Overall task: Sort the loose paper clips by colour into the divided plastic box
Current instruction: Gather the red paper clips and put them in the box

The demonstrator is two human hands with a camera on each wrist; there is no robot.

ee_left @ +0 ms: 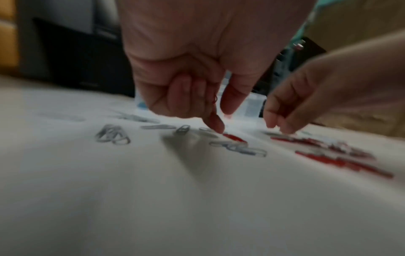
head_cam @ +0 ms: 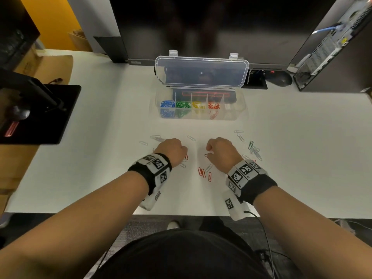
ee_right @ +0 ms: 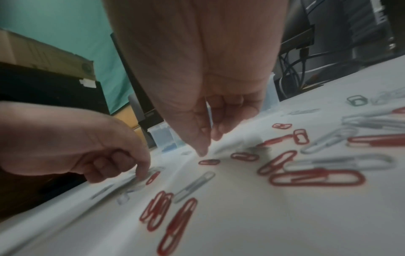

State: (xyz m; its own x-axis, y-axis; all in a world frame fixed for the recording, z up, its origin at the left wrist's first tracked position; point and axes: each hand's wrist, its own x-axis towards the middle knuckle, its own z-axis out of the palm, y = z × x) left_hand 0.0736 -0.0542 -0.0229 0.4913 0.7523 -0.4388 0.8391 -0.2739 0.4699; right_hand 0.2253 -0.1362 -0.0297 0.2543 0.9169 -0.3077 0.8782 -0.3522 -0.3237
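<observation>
The clear divided box (head_cam: 238,114) stands open at the back, with blue, green, yellow and red clips in separate compartments. Loose red clips (head_cam: 203,172) and white clips (head_cam: 156,137) lie on the white table, and a few green clips (head_cam: 250,144) lie to the right. My left hand (head_cam: 184,152) has its fingers curled, with a red clip (ee_left: 214,99) tucked in them. Its forefinger touches down beside another red clip (ee_left: 234,138). My right hand (ee_right: 208,145) points down over a small red clip (ee_right: 209,162), thumb and forefinger slightly apart and nothing seen between them.
The box lid (head_cam: 201,71) stands up against a dark monitor. A black monitor base (head_cam: 42,115) and cardboard boxes (head_cam: 50,65) are on the left, a mouse (head_cam: 281,78) and a computer case (head_cam: 330,47) at the back right. The table's front edge is near my wrists.
</observation>
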